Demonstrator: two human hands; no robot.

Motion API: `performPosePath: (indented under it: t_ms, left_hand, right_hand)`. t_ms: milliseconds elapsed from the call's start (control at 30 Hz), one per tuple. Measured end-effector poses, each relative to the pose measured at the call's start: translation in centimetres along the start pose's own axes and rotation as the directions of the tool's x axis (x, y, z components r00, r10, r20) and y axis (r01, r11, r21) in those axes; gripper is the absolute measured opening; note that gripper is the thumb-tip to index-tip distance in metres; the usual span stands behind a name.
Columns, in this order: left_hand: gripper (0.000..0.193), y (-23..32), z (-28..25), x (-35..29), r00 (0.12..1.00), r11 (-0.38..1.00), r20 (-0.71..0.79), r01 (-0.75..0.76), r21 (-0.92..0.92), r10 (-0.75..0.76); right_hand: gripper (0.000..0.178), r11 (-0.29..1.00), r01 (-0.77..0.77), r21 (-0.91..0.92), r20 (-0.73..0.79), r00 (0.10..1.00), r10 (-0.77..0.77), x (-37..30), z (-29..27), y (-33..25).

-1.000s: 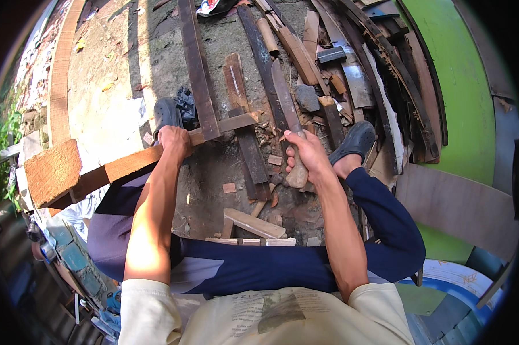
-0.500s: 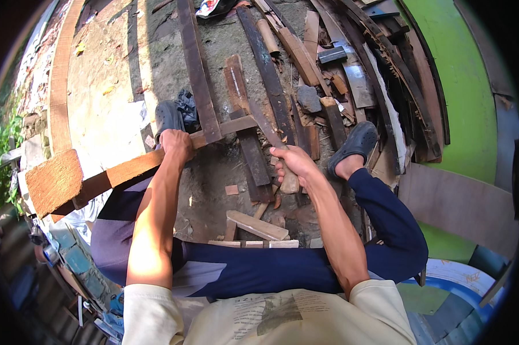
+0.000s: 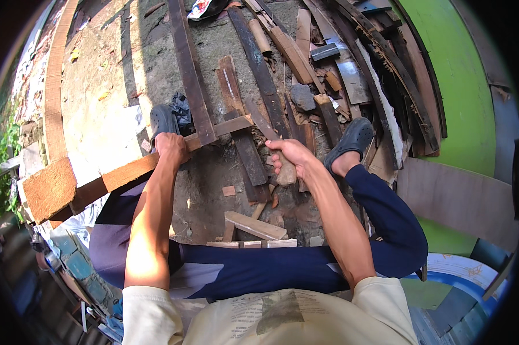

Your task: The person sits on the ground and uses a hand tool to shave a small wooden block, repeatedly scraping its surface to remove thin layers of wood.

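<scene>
My left hand (image 3: 172, 148) is closed around a long wooden stick (image 3: 213, 133), which slants from the lower left up toward the middle. Beside the stick's left end is a broad, rough orange-brown wood face (image 3: 50, 190). In my right hand (image 3: 293, 158) is a machete-like knife (image 3: 259, 119); its thick wooden handle shows below the fist and its dark blade points up and left. The blade lies close to the stick's right end; I cannot tell whether they touch. A dark plank (image 3: 191, 75) crosses the stick just right of my left hand.
Dark boards (image 3: 251, 155) lie on the ground between my feet. A large pile of old planks (image 3: 380, 75) stands at the right, with a grey stone (image 3: 302, 98) by it. Short wood offcuts (image 3: 255, 225) lie near my legs. A green panel (image 3: 460, 86) is at far right.
The view has shifted slightly. My right hand with the knife has moved a little farther from me, while my left hand keeps its grip on the stick.
</scene>
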State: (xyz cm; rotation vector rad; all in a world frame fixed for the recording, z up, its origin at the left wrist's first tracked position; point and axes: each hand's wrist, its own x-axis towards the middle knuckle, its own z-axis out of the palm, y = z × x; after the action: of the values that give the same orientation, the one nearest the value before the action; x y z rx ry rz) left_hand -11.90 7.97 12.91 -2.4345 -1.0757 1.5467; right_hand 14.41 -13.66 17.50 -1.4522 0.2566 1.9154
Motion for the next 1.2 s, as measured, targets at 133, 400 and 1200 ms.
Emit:
performPosePath:
  t_ms: [133,400,1200]
  left_hand:
    - [0.026,0.0,-0.2,-0.2,1.000,1.000,0.007,-0.001,-0.001,0.001]
    - [0.026,-0.2,0.3,0.2,1.000,1.000,-0.006,-0.003,0.006,0.003]
    - [0.029,0.3,-0.9,0.3,0.999,1.000,0.032,-0.005,-0.007,0.005]
  right_hand:
    - [0.019,0.940,-0.126,0.318,0.176,0.982,0.072,-0.7,0.4,-0.8]
    - [0.025,0.880,0.427,-0.210,-0.271,0.839,-0.471,-1.8,2.2,1.0]
    - [0.021,0.995,-0.029,0.095,0.035,0.999,0.026,0.7,-1.7,2.9]
